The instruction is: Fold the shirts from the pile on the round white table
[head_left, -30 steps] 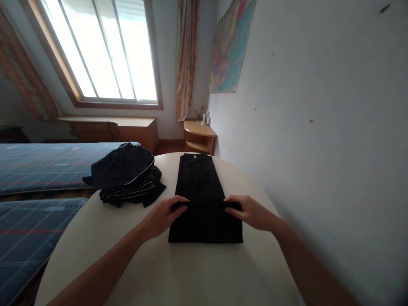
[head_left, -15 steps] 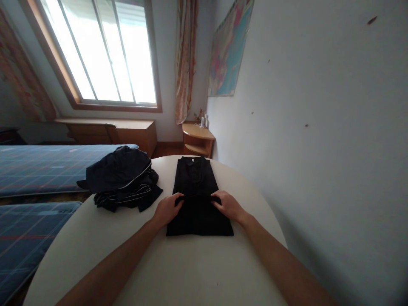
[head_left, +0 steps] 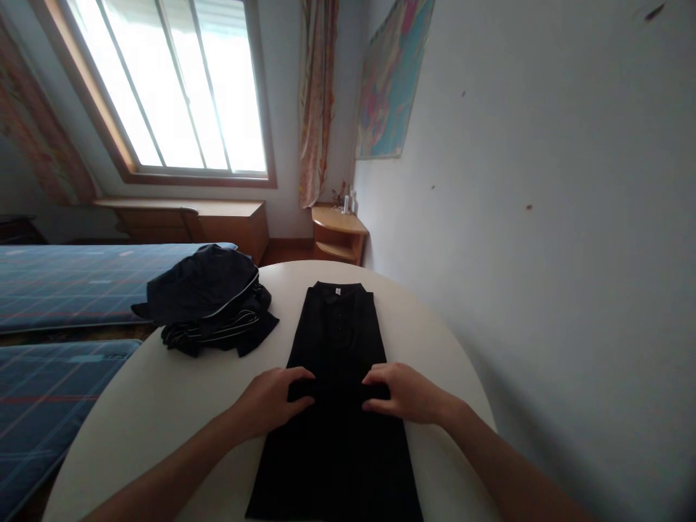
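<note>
A black button-neck shirt [head_left: 340,333], folded into a long narrow strip, lies on the round white table [head_left: 190,420]. Its collar with a small white label points away from me, and its lower end reaches the bottom of the view. My left hand [head_left: 275,399] grips the cloth at the left side, about halfway down. Opposite it, my right hand [head_left: 413,391] grips the right side at the same level. Thumb and fingers of each hand curve around a raised part of the dark fabric, whose fold is hard to make out.
To the left on the table sits a heap of dark clothes [head_left: 206,297] with white piping. Beyond the table edge are blue plaid mattresses [head_left: 54,406]. A wall [head_left: 570,290] stands close on the right. A small wooden corner shelf [head_left: 340,221] is behind the table.
Both hands have moved toward me and the shirt has slid nearer. Its lower part now stretches much further down the table. The clothes heap has stayed put.
</note>
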A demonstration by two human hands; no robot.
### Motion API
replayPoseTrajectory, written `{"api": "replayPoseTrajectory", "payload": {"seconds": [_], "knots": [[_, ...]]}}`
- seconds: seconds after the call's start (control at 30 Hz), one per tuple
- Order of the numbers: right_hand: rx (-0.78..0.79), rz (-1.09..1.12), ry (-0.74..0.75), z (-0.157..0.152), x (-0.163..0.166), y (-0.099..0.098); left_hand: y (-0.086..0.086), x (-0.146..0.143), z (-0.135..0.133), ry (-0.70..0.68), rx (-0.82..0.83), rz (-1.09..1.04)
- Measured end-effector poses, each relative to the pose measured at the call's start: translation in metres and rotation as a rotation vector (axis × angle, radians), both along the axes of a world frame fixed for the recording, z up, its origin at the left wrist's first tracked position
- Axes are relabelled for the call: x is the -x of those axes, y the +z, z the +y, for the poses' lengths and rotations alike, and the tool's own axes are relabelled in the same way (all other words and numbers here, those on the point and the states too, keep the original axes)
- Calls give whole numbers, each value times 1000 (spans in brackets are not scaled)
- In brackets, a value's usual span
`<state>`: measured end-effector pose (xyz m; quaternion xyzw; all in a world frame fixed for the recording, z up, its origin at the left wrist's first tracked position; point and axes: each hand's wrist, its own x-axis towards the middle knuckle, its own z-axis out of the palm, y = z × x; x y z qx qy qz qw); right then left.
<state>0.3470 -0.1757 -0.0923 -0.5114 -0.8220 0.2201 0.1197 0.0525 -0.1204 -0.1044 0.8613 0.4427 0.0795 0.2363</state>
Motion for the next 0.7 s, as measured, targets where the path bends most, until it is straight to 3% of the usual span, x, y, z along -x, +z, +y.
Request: {"api": "replayPoseTrajectory", "payload": {"seconds": [0.2,0.43,0.57,0.7], "knots": [[-106,-110,-51,-1,17,-6,5,-11,7,-132,-149,44],[-257,-97,-22,3,23,-14,2,-20,22,-215,-184,60],[-206,2,-23,1,22,-16,8,-20,16,-243,-151,91],[-129,-21,60,-5,21,-3,16,-15,-2,-265,-87,149]]}}
